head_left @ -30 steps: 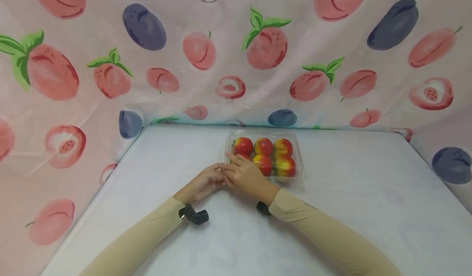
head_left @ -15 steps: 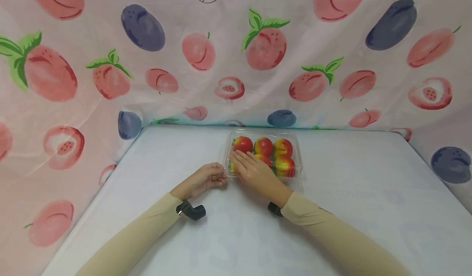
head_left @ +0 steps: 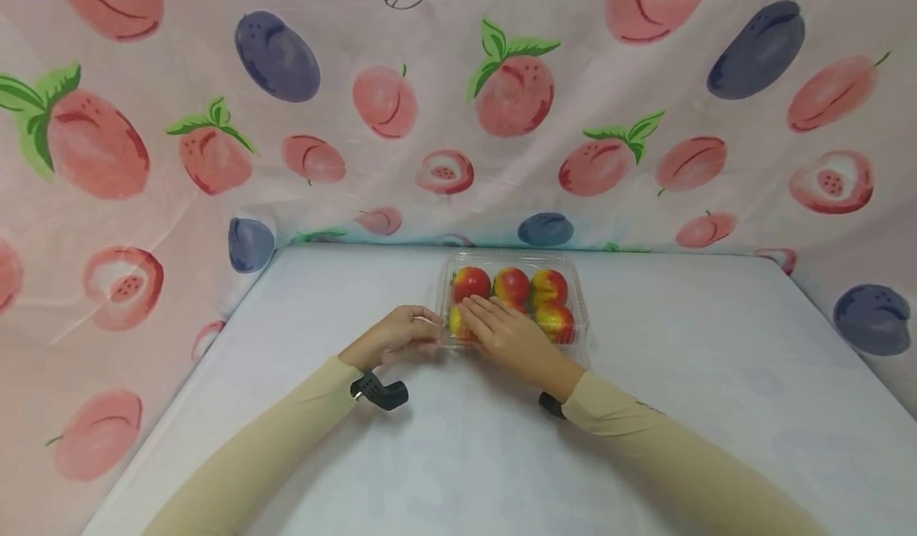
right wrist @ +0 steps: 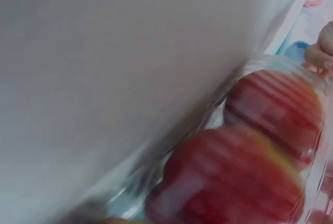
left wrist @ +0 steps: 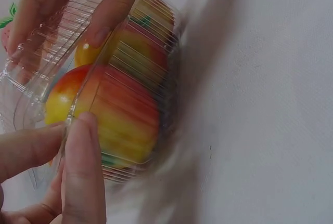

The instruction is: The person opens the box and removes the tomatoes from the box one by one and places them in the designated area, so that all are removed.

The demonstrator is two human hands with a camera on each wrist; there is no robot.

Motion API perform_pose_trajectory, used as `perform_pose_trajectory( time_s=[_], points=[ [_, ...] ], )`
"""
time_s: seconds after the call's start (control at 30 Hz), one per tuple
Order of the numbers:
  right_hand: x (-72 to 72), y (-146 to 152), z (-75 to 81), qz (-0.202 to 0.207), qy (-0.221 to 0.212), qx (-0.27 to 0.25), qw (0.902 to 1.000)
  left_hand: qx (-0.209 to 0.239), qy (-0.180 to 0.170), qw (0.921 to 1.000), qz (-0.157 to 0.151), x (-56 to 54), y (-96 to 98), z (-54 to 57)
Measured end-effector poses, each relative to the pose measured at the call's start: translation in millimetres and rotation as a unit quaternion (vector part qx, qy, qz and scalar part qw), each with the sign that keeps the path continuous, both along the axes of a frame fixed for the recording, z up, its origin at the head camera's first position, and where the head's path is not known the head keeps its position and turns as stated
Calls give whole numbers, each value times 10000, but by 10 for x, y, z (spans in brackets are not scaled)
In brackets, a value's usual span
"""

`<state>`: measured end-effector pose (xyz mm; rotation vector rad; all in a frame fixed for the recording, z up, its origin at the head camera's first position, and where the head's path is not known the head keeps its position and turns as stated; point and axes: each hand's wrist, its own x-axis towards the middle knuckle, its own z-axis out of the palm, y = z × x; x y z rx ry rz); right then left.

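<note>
From the head view, here's the clear plastic box [head_left: 582, 311], near the back edge of the white table [head_left: 688, 393], with red-and-yellow fruits [head_left: 550, 287] sitting in rows inside. The left hand [head_left: 396, 337] is at its near left corner, fingers bent; the right hand [head_left: 516, 345] lies over the front of the lid, fingers straight and together, gripping nothing that I can make out.

Over to the left wrist, and that's a pinch! Thumb [left wrist: 80, 146] and forefinger have the thin rim between them. The walls look ribbed, springy and slick, so I'd guess they flex or crack if squeezed hard. The rim corner is a good spot for a pinch; for any lift, I'd want both hands under the base, since the fruit probably brings most of the weight.

Right wrist now, blurred: fruit close behind the ribbed side, fingertips [right wrist: 318, 53] at the edge, whose I can't tell.
</note>
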<state>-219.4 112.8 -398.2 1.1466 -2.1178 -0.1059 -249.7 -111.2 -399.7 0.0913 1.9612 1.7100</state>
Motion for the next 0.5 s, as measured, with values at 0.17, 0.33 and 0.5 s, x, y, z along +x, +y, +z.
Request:
perform_pose_trajectory(
  time_s=[0.17, 0.33, 0.5],
  points=[
    [22, 168, -11, -52, -133, 13, 9999, -73, 122, 9999, -12, 12, 3, -15],
    [33, 330, -7, 19, -209, -135, 9997, -60, 252, 9997, -22, 4, -3, -22],
    [20, 514, -36, 21, -142, -284, 9995, -58, 295, 9995, 69, 22, 8, -38]
  ],
)
